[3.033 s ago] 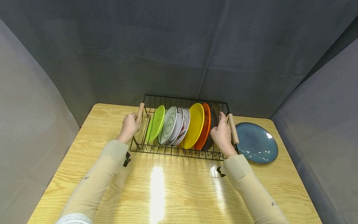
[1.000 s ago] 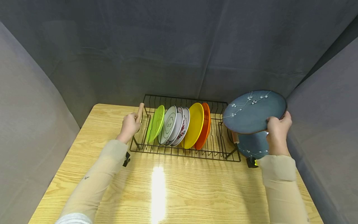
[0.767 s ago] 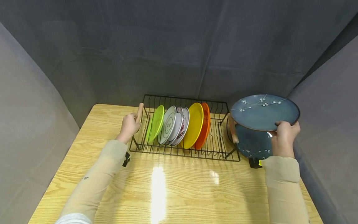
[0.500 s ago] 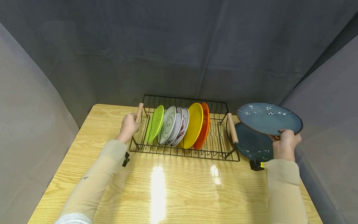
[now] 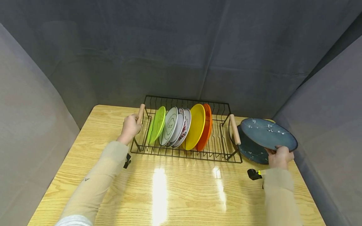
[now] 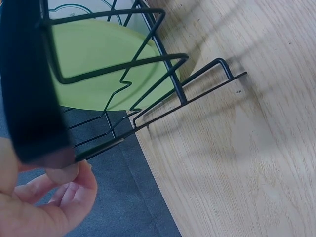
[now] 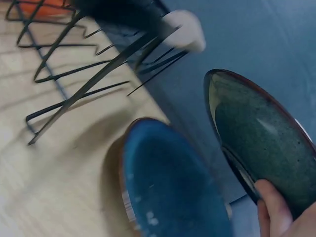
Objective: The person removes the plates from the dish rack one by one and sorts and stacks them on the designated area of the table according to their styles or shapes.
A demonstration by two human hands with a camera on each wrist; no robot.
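Observation:
My right hand [image 5: 280,157] grips the near right edge of a blue plate [image 5: 267,133] with white blossom sprigs. In the right wrist view this plate [image 7: 266,133] is tilted, its underside showing, apart from a second blue plate [image 7: 168,182] that lies on the table. The held plate covers much of that lower plate [image 5: 250,149] in the head view. At the rack's left end my left hand [image 5: 131,127] holds the wooden handle [image 5: 141,113] of the black wire dish rack [image 5: 186,156]; its fingers [image 6: 79,192] curl at the handle's end in the left wrist view.
The rack holds a lime-green plate [image 5: 156,125], several white patterned plates [image 5: 169,125], a yellow plate [image 5: 195,127] and an orange plate [image 5: 205,131]. Its right wooden handle [image 5: 235,129] stands beside the blue plates. Grey curtains [image 5: 181,53] enclose the wooden table [image 5: 186,191].
My right hand has lifted the dark plate from the rack's right end, carried it right, and lowered it closer over the other blue plate. My left hand has stayed on the handle.

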